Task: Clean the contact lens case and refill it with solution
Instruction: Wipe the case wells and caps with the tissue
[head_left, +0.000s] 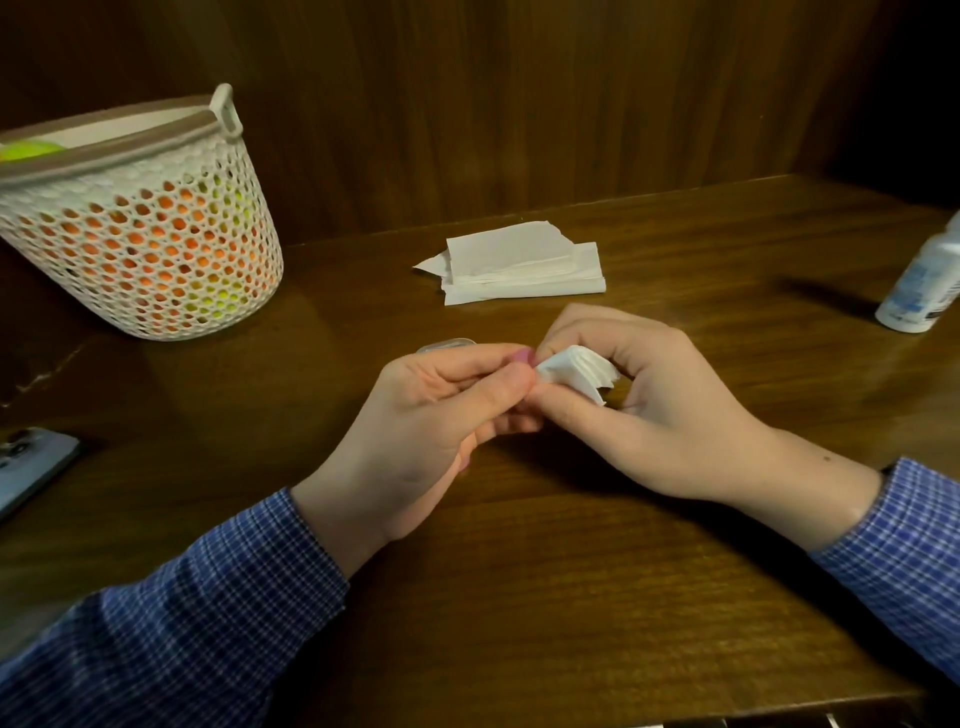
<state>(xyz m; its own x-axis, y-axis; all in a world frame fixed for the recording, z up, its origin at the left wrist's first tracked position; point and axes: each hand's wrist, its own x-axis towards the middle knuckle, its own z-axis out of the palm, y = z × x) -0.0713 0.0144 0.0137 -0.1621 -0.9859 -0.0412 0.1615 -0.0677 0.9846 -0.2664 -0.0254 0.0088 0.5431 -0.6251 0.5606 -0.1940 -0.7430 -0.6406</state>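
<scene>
Dark wood surrounds us, a panelled wall behind and a polished table (519, 545) under our forearms. Our left hand (436, 415) is curled, thumb and fingers pinched together on something small and pinkish at the tips; we judge this to be part of the contact lens case (521, 356), though most of it is hidden inside the grip. Our right hand (654, 400) meets it knuckle to knuckle, fingers bent round a folded wad of white tissue (576, 371) whose corner is pressed against that pink piece. Both hands are together above the table, each clamped on its own thing.

Just beyond the left fingers a clear, rounded piece (445, 344) lies on the wood; it may be a cap or the case body, we cannot tell which. We judge the step in hand to be wiping a part dry.

Such a case is light, hard plastic, and slick if wet, so it wants a firm pinch at its rim while the soft tissue works into the well; too hard a twist could flick it away.

Farther out lies a stack of folded tissues (519, 265). At the far right stands a white solution bottle (922, 291), cut by the frame, well apart from the hands. To the left sits a mesh basket (156, 270) with orange and yellow contents, and a phone (31, 462) at the left edge
</scene>
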